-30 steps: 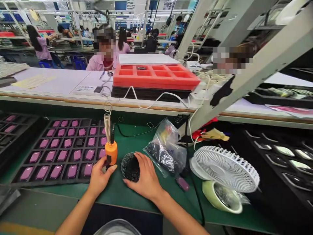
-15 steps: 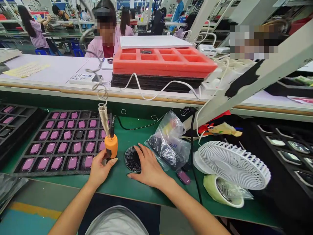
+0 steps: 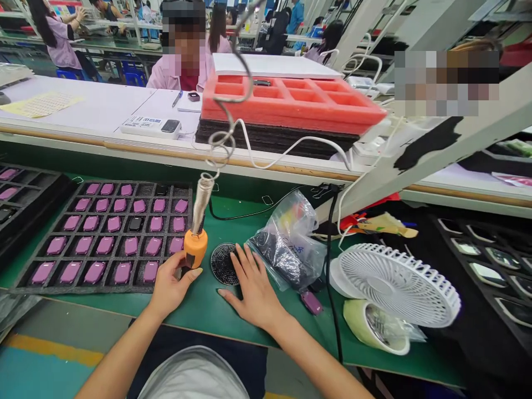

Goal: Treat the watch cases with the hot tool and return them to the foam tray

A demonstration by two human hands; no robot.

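My left hand is closed around the lower end of an orange electric screwdriver, which hangs upright from a coiled spring. The tip is hidden by the fingers. My right hand lies flat with spread fingers; its fingertips reach over the right edge of a round black dish with a finely dotted surface. Left of the screwdriver, a black foam tray holds many purple watch-like cases, with a few black ones among them. A single purple case lies right of my right hand.
Behind my right hand sits a clear plastic bag of dark parts. A white fan, a pale green cup and a black cable stand to the right. Red foam trays are stacked on the shelf; a person sits behind it.
The screwdriver leans a little more to the right at its top, and its spring has swung right. My right hand's fingers have straightened and drawn slightly back off the dish.
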